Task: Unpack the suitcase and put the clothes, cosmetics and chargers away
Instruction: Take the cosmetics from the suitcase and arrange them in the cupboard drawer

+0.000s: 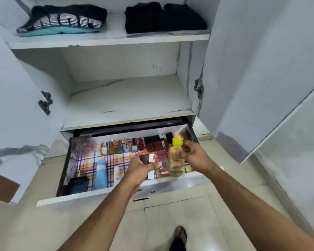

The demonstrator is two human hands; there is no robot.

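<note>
The right hand [196, 156] holds a clear bottle [176, 160] with a yellow cap. The bottle stands up tall, cap at the top, its long side going up and down. The right hand's fingers [186, 148] curl round the bottle near the cap, from the right side. The bottle hangs over the front right part of the open drawer [116, 192], not yet set down.

The left hand [143, 169] is just beside it, to the left. Its fingers pinch a small brown and shiny box [149, 158], maybe a perfume box, but it's blurry so I can't be sure. That box is up in the air too, over the middle of the drawer.

Both hands are about as near to the drawer as each other. The free spot looks to be straight down and a bit forward from the bottle, btw the dark red boxes at the back and the drawer's front wall. So I think the next move is down, keeping the bottle upright. It could tip, as it is tall and thin.

Folded clothes [62, 20] sit on the top shelf [109, 39].
</note>
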